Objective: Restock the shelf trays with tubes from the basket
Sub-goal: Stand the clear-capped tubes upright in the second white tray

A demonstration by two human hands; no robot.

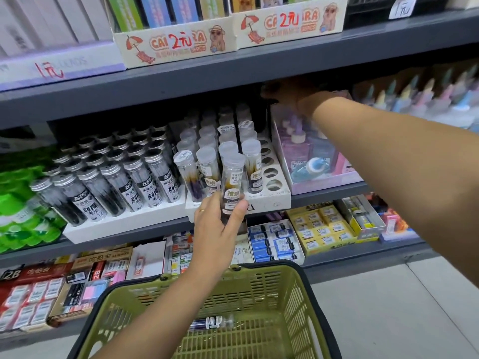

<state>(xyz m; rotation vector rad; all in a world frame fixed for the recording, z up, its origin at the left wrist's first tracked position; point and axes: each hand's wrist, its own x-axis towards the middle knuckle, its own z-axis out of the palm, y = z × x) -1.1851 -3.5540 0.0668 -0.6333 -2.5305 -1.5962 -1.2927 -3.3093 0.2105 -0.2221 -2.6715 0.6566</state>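
one tube [232,186] in the left hand [216,230]: thumb and fingers [201,216] wrapped round its lower half, cap up, long axis near vertical with a slight lean. it hangs in front of the white tray [269,202] on the middle shelf [326,194], base about level with the tray's front wall, not in any hole yet.

key relation: the empty holes [270,174] run in a single column down the tray's right edge. they lie up and to the right of the held tube, just past the front-right standing tube [252,164]. judgement: it has to lift above the tray's top face, shift right, then drop base-first. the axis already looks about right for the holes.

left hand is the nearer one to those holes. right hand [290,95] reaches in under the shelf above, at the back behind the tray, blurred and in shadow. can't tell whether its fingers grip anything.

counts: 1 tube in hand. 1 second tube [211,322] lying on its side on the floor of the green basket [274,288], the only one i can see there. 5 empty holes visible in that column. 4 columns of the tray hold clear-capped tubes; the rows blur toward the back, so no total. judgement: near the end, two tubes for five holes.
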